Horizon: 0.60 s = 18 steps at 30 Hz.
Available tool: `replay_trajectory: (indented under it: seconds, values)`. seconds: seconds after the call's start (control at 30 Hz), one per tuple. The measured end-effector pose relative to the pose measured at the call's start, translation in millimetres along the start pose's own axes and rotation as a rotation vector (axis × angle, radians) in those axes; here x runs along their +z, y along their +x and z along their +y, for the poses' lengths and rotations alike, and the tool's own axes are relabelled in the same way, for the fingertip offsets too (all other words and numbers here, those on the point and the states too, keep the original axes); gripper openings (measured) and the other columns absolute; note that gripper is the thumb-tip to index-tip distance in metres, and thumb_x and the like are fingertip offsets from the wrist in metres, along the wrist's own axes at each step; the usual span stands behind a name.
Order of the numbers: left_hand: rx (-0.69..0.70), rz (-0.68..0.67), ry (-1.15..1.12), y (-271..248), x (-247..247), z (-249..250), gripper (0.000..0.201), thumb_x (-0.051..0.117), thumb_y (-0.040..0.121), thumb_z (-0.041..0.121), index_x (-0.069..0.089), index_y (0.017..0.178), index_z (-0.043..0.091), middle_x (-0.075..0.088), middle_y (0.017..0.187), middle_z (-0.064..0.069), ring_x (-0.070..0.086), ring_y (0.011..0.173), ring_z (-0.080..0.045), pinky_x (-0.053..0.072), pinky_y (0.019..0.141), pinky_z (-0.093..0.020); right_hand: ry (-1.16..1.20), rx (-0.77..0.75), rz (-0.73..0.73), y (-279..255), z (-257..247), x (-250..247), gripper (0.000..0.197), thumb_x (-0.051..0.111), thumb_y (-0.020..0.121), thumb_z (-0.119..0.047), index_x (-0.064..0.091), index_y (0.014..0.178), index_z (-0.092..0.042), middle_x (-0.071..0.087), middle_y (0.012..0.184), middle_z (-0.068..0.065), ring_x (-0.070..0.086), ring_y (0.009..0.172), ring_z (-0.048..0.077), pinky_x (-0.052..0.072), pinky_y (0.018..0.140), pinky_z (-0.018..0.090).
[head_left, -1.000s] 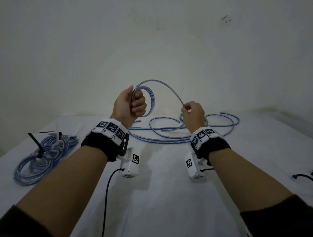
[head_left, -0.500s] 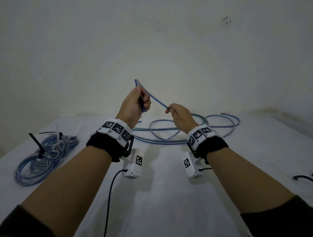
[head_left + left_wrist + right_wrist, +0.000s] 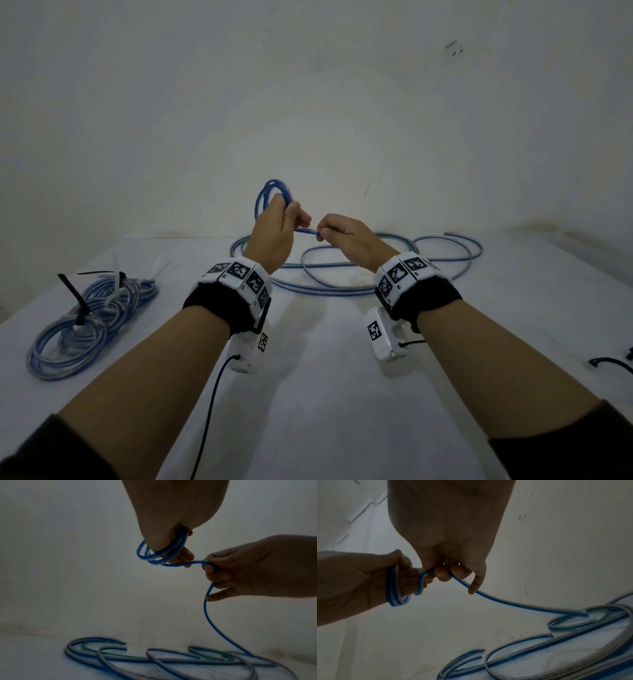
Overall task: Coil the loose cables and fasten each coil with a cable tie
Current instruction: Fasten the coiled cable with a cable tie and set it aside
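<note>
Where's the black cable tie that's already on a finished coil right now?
In the head view, the black cable tie sits at the table's far left, cinched around the tied blue cable coils, left of the left hand.

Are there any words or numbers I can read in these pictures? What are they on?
No words, numbers or brand names can be read in any view.
The white bands on the left wrist and the right wrist carry only black-and-white square code patterns, not letters.
The blue cable shows no print.
</note>
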<state>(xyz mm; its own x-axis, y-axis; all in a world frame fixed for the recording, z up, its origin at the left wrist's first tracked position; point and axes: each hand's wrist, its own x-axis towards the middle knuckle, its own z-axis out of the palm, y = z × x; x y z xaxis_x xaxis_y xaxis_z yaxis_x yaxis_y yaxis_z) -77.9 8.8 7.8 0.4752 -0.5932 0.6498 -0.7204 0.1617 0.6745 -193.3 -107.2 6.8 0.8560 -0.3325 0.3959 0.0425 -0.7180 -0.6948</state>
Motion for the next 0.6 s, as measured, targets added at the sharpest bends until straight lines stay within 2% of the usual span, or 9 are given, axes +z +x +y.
replay_trajectory:
  seconds: [0.03,0.13,0.23,0.3,0.37,0.43,0.53,0.6]
  values:
    - [0.019,-0.033,0.082,-1,0,1,0.023,0.031,0.101,0.019,0.045,0.088,0.008,0.063,0.083,-0.001,0.062,0.077,-0.014,0.051,0.076,-0.025,-0.012,-0.007,0.004,0,0,0,0.015,0.044,0.095,-0.009,0.055,0.085,-0.012,0.054,0.076,-0.012,0.046,0.07,0.003,0.037,0.066,0.011]
    - [0.036,-0.123,0.257,-2,-1,0,0.027,0.031,0.101,0.025,0.046,0.087,0.007,0.06,0.078,0.0,0.057,0.069,-0.011,0.047,0.071,-0.031,-0.12,-0.059,0.024,-3,4,2,0.004,0.057,0.09,-0.014,0.057,0.087,-0.012,0.053,0.073,-0.01,0.045,0.06,-0.002,0.036,0.059,0.01]
    - [0.018,-0.18,0.372,-2,-1,0,0.03,0.029,0.101,0.028,0.046,0.089,0.007,0.06,0.079,-0.004,0.056,0.069,-0.021,0.048,0.07,-0.04,-0.199,-0.134,0.06,-4,8,6,0.016,0.064,0.085,-0.009,0.051,0.092,-0.011,0.052,0.077,-0.008,0.046,0.061,-0.011,0.036,0.06,0.006]
    - [-0.01,-0.202,0.448,-4,-1,0,0.032,0.028,0.101,0.03,0.048,0.095,0.006,0.057,0.083,-0.002,0.054,0.073,-0.022,0.047,0.071,-0.039,-0.261,-0.166,0.111,-5,10,5,0.012,0.062,0.085,-0.006,0.053,0.092,-0.007,0.054,0.082,-0.003,0.046,0.065,-0.012,0.035,0.063,0.006]
    - [-0.053,-0.216,0.509,-5,-2,0,0.035,0.027,0.101,0.031,0.051,0.1,0.006,0.055,0.087,0.002,0.055,0.079,-0.02,0.047,0.075,-0.038,-0.34,-0.2,0.174,-4,16,4,0.007,0.062,0.085,-0.007,0.058,0.09,-0.006,0.053,0.088,0.001,0.044,0.069,-0.005,0.033,0.066,0.008]
    - [-0.097,-0.255,0.523,-6,-4,-3,0.035,0.026,0.101,0.033,0.052,0.096,0.009,0.058,0.09,0.001,0.058,0.085,-0.021,0.047,0.079,-0.039,-0.385,-0.2,0.205,-5,21,3,0.009,0.062,0.086,-0.011,0.064,0.094,-0.006,0.05,0.091,0.004,0.042,0.07,0.002,0.032,0.066,0.01]
    - [-0.121,-0.341,0.562,-8,-5,-1,0.035,0.026,0.101,0.029,0.049,0.085,0.009,0.059,0.089,-0.008,0.055,0.083,-0.027,0.042,0.078,-0.039,-0.413,-0.216,0.164,-5,23,2,0.017,0.058,0.089,-0.013,0.068,0.101,-0.006,0.056,0.092,0.011,0.05,0.078,0.016,0.029,0.067,0.016]
    - [-0.129,-0.369,0.508,-9,-4,3,0.04,0.026,0.102,0.025,0.055,0.087,0.002,0.058,0.083,-0.006,0.054,0.083,-0.028,0.04,0.077,-0.037,-0.422,-0.255,0.118,-5,21,2,0.021,0.055,0.091,-0.014,0.069,0.104,-0.005,0.059,0.089,0.012,0.055,0.082,0.022,0.028,0.07,0.017]
